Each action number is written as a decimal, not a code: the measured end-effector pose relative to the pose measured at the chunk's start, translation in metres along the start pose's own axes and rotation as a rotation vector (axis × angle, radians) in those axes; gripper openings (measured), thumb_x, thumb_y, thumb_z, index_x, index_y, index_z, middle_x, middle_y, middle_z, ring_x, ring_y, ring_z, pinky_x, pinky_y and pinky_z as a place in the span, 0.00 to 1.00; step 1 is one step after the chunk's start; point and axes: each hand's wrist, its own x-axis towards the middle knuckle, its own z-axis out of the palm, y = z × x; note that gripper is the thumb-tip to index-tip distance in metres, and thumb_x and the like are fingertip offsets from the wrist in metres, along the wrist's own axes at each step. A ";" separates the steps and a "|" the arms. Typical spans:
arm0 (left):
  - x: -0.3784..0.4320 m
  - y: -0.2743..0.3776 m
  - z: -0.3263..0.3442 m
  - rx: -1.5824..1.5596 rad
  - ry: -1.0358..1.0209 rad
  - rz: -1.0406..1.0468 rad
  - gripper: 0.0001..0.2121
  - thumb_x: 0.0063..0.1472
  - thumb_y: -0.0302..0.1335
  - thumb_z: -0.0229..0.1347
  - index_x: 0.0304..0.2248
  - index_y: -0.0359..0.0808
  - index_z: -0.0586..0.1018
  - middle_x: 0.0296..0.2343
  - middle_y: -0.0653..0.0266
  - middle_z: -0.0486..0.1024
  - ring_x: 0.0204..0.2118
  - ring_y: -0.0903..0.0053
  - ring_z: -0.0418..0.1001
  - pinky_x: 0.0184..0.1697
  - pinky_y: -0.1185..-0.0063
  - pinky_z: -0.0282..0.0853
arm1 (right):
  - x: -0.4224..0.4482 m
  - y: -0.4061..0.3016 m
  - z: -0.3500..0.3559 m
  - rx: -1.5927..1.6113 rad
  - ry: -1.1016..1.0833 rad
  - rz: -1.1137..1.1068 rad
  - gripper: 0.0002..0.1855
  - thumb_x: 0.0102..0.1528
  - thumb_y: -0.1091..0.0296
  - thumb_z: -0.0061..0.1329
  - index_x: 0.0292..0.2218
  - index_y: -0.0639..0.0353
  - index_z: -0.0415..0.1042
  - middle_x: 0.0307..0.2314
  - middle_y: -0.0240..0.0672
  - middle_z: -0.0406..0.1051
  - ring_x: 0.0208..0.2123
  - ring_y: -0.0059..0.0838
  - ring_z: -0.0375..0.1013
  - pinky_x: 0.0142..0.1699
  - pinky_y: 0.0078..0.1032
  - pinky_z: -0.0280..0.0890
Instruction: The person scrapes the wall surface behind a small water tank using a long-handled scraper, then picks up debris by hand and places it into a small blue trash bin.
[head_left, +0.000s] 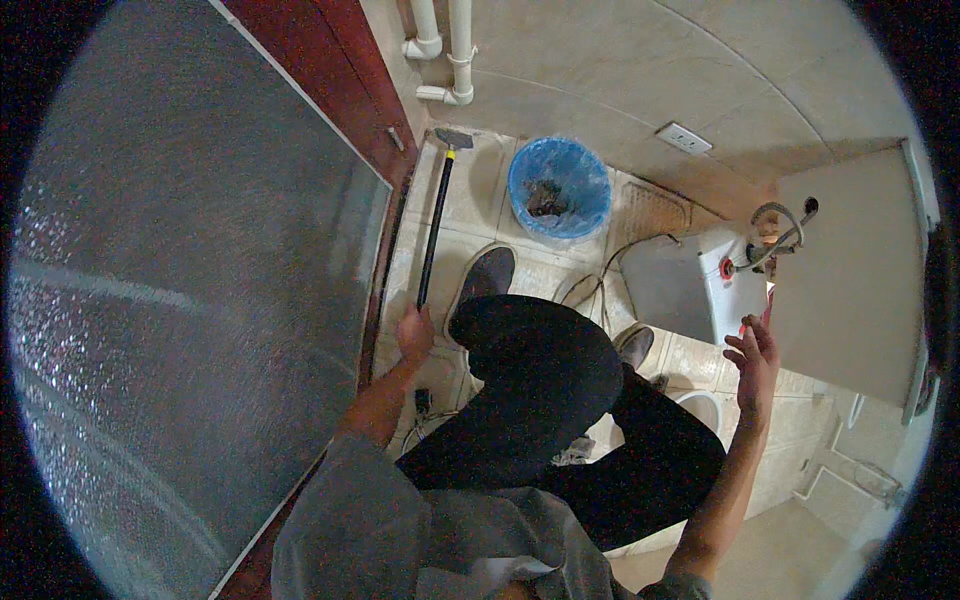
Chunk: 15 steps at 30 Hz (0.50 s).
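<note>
My left hand (415, 331) grips the lower end of a black-handled floor scraper (435, 225) with a yellow collar. The scraper's flat dark head lies on the tiles near the wall corner. My right hand (754, 360) is raised beside a white water heater or tank (675, 281), its fingers apart and partly curled; a small dark thing is at the fingertips, too small to identify. A waste bin with a blue plastic liner (559, 187) stands on the floor ahead of my feet, with dark debris inside.
White drain pipes (461, 60) run down the wall near the corner. A wall socket (683, 139) sits behind the bin. A cable (600, 277) loops across the tiles. A frosted glass panel (210, 262) fills the left. A round white container (701, 409) stands behind my right leg.
</note>
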 end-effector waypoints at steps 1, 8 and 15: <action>-0.004 -0.007 0.000 -0.002 0.006 0.006 0.17 0.66 0.41 0.45 0.38 0.33 0.71 0.31 0.44 0.76 0.34 0.50 0.74 0.38 0.60 0.68 | -0.002 -0.003 0.001 -0.011 0.004 0.000 0.19 0.61 0.63 0.45 0.51 0.62 0.66 0.45 0.34 0.67 0.36 0.26 0.74 0.36 0.22 0.70; -0.018 -0.104 -0.016 0.055 0.134 -0.148 0.21 0.66 0.44 0.41 0.35 0.31 0.71 0.25 0.44 0.72 0.29 0.48 0.72 0.32 0.59 0.67 | -0.003 -0.002 0.028 0.097 -0.115 -0.043 0.19 0.61 0.62 0.46 0.50 0.63 0.66 0.44 0.35 0.67 0.37 0.29 0.74 0.37 0.25 0.69; -0.103 -0.003 -0.089 0.213 0.214 0.159 0.19 0.66 0.43 0.43 0.39 0.32 0.72 0.32 0.42 0.75 0.34 0.47 0.74 0.34 0.56 0.67 | -0.012 -0.001 -0.005 0.149 -0.047 -0.110 0.22 0.58 0.63 0.49 0.49 0.69 0.66 0.45 0.40 0.66 0.37 0.32 0.75 0.37 0.25 0.71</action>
